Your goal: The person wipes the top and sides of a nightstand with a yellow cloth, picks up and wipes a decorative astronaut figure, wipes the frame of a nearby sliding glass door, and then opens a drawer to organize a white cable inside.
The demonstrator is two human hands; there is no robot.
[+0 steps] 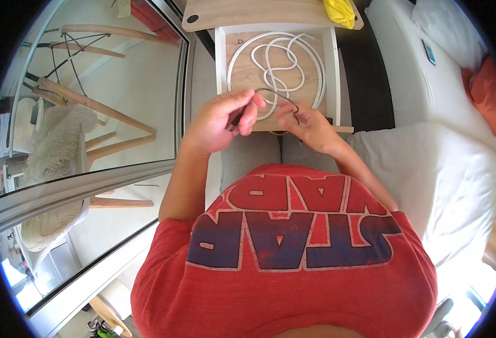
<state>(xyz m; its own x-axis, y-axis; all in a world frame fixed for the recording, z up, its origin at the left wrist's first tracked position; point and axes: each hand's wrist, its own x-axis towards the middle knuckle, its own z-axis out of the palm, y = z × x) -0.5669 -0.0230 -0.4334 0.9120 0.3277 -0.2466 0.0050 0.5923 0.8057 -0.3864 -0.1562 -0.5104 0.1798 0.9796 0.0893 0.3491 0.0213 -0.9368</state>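
Note:
A thin black cable [278,94] arches between my two hands above the front of an open drawer. My left hand [227,120] pinches one end between thumb and fingers, with a dark part of it partly hidden in the palm. The other end runs into the curled fingers of my right hand [309,126]. Beneath and beyond them, the white drawer [337,80] with a wood-look bottom holds a long white cable [231,63] in loose loops. A small dark loop [240,42] lies at its far left corner.
A wooden tabletop [248,12] with a yellow bag [340,12] on it extends past the drawer. To the right stands a bed with a white sheet [417,105], a phone [429,52] and an orange cloth [487,99]. A mirrored sliding door [117,101] is at the left.

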